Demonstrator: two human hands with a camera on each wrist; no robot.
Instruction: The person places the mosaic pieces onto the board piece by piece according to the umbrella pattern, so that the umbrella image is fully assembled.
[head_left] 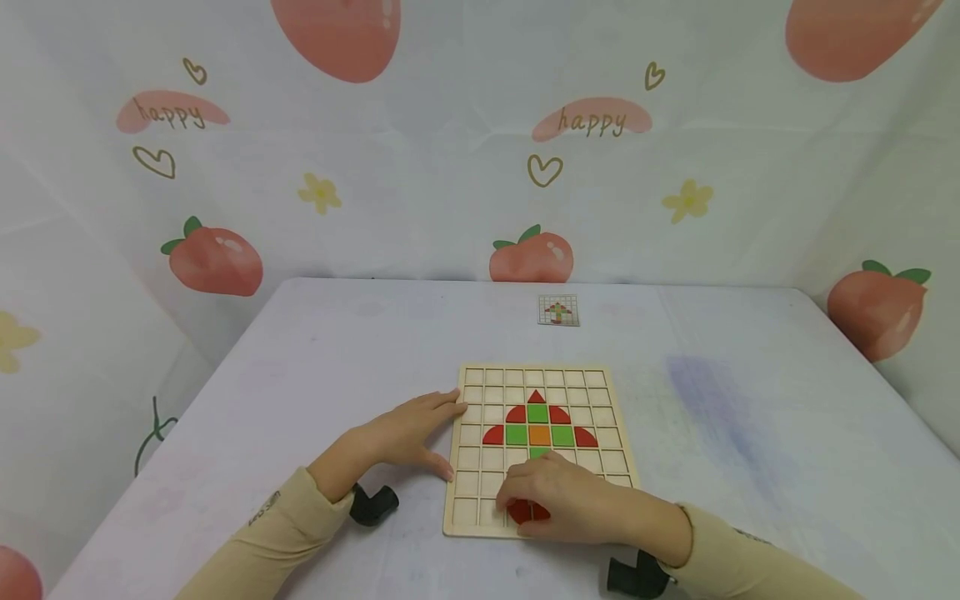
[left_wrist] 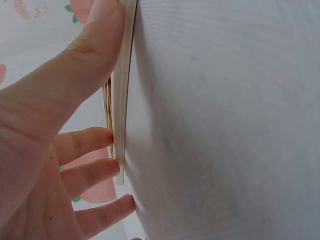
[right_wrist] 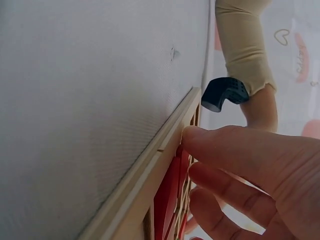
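A square wooden grid board (head_left: pixel 471 475) lies on the table, with red, green and orange tiles set in an arrow-like pattern. My left hand (head_left: pixel 401 429) holds its fingers spread, touching the board's left edge with thumb and fingertips. In the left wrist view the thumb (left_wrist: pixel 95 55) lies along that edge. Bent over the lower middle of the board, my right hand (head_left: pixel 566 496) pinches at a red quarter-circle tile (head_left: pixel 517 510) in the bottom row. In the right wrist view its thumb tip is at the board's near rim, beside a red tile (right_wrist: pixel 167 192). The palm hides cells below the centre.
A small pattern card (head_left: pixel 558 310) showing a similar arrow lies behind the board, near the table's far edge. Black wrist-worn devices (head_left: pixel 375 505) sit under both forearms. A printed curtain (head_left: pixel 450 167) hangs behind the white-covered table (head_left: pixel 360 350).
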